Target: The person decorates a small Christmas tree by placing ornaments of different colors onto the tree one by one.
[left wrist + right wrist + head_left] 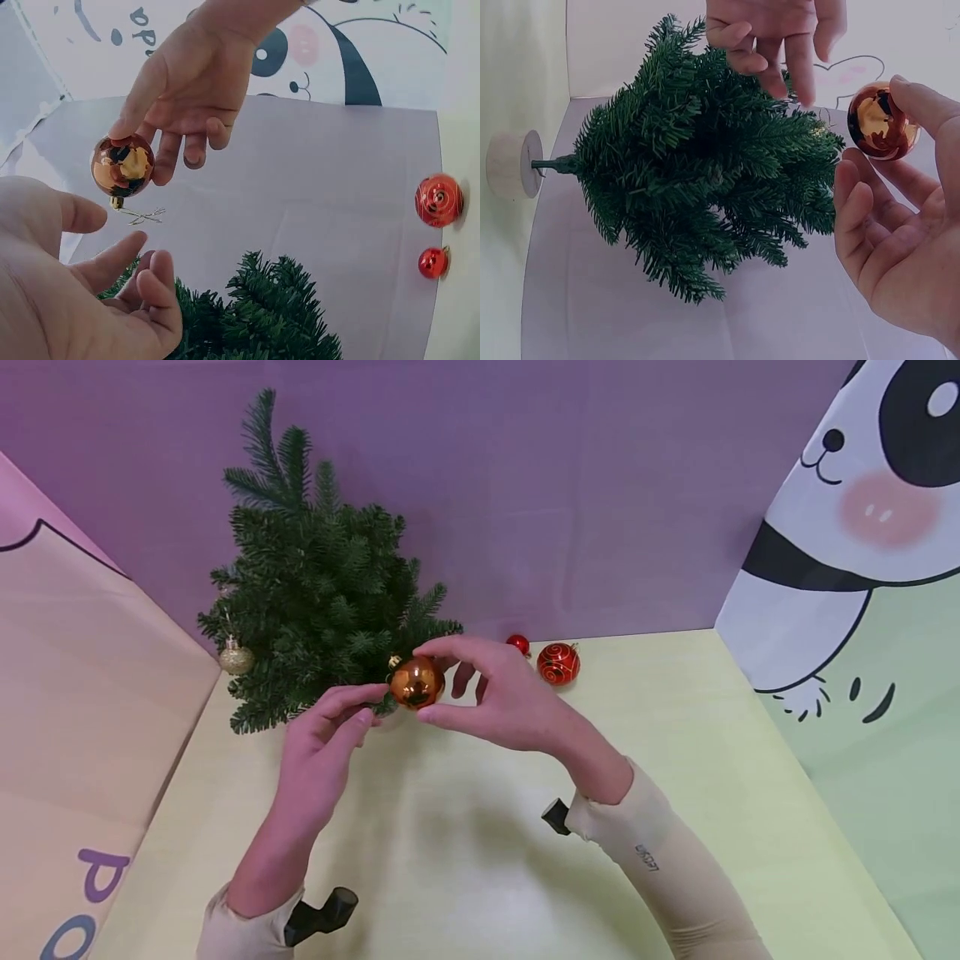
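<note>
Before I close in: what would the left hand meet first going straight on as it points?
Probably the string loop on the copper bauble that the right hand holds; how near it sits is unclear.

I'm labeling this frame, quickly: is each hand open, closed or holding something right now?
Left hand: open, holding nothing, close to the shiny orange ornament.
Right hand: holding the shiny orange ornament between thumb and fingers.
</note>
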Demonstrator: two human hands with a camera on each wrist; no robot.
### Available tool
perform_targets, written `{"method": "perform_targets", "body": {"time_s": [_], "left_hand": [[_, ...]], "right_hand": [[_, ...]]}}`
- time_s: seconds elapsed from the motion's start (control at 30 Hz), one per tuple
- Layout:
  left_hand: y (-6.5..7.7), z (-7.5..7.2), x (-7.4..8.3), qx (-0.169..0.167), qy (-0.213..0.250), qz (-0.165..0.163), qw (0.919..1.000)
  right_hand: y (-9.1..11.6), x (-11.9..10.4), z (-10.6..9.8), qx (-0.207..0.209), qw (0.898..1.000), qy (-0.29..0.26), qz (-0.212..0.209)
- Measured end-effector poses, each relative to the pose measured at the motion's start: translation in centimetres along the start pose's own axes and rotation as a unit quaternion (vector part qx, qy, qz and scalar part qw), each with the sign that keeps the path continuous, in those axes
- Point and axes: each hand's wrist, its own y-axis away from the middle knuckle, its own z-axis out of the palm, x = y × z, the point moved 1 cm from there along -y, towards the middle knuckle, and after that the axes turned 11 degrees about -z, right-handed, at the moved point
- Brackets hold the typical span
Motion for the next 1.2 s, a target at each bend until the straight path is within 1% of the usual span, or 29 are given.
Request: {"method": "perform_targets", "body": {"time_s": [0.1, 0.17, 0.23, 0.3, 0.4, 0.47, 0.67, 0.93, 1.03, 1.2], "left_hand": [[-0.1, 0.0, -0.1, -0.03, 0.005, -0.036, 0.9989], [-0.2, 0.0, -0.1, -0.046, 0.026, -0.064, 0.9965], [-0.3, 0.1, -0.2, -0.059, 0.039, -0.082, 0.9941], [-0.5, 0.2, -0.4, -0.071, 0.057, -0.086, 0.9922], [-0.7, 0.2, -0.7, -0.083, 0.075, -0.07, 0.9912], [-0.7, 0.1, -0.7, -0.084, 0.087, -0.064, 0.9906], [-0.7, 0.0, -0.7, -0.063, 0.108, -0.072, 0.9896], [-0.9, 0.0, -1.0, -0.035, 0.114, -0.074, 0.9902], [-0.8, -0.1, -0.9, -0.02, 0.101, -0.065, 0.9926], [-0.8, -0.2, -0.5, 0.005, 0.063, -0.049, 0.9968]], "right_hand": [[0.0, -0.1, 0.2, -0.004, 1.0, -0.002, -0.001], [0.0, -0.1, 0.4, -0.008, 1.0, -0.002, -0.003], [0.0, -0.1, 0.5, -0.01, 1.0, -0.002, -0.005], [0.0, -0.1, 0.5, -0.011, 1.0, -0.003, -0.007], [0.1, 0.0, 0.7, -0.012, 1.0, -0.014, -0.012], [0.1, 0.1, 0.8, -0.017, 1.0, -0.021, -0.016], [0.2, 0.4, 1.2, -0.026, 0.999, -0.03, -0.023], [0.5, 0.7, 1.5, -0.028, 0.999, -0.029, -0.021], [0.6, 0.8, 1.6, -0.031, 0.999, -0.027, -0.021], [0.8, 0.9, 1.4, -0.034, 0.999, -0.027, -0.014]]}}
